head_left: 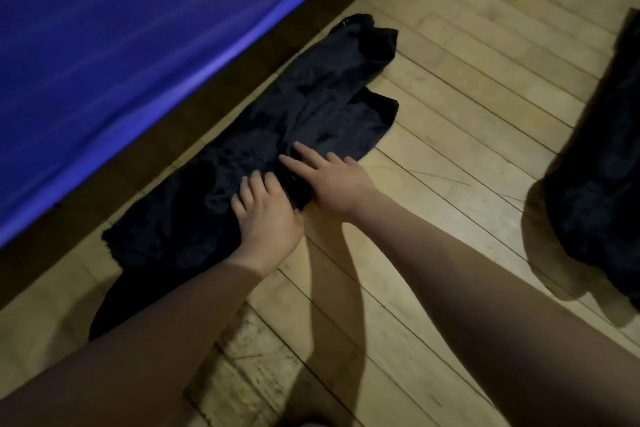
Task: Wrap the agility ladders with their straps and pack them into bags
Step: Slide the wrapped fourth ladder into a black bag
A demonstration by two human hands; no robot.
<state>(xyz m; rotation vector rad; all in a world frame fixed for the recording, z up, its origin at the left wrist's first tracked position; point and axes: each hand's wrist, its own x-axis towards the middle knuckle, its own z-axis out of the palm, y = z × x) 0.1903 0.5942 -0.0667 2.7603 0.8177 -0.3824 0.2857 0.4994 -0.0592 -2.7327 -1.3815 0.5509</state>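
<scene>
A pile of crumpled black fabric bags (304, 121) lies on the wooden floor, stretched diagonally beside a blue mat. My left hand (266, 215) rests on the near middle of the pile, fingers bent onto the cloth. My right hand (332, 180) lies just to its right with fingers spread and straight on the fabric. No agility ladder is in view.
A blue mat (121, 45) fills the upper left, with a dark gap along its edge. Another black bag (595, 184) stands at the right edge. Pale wooden floorboards (467, 114) run between the two.
</scene>
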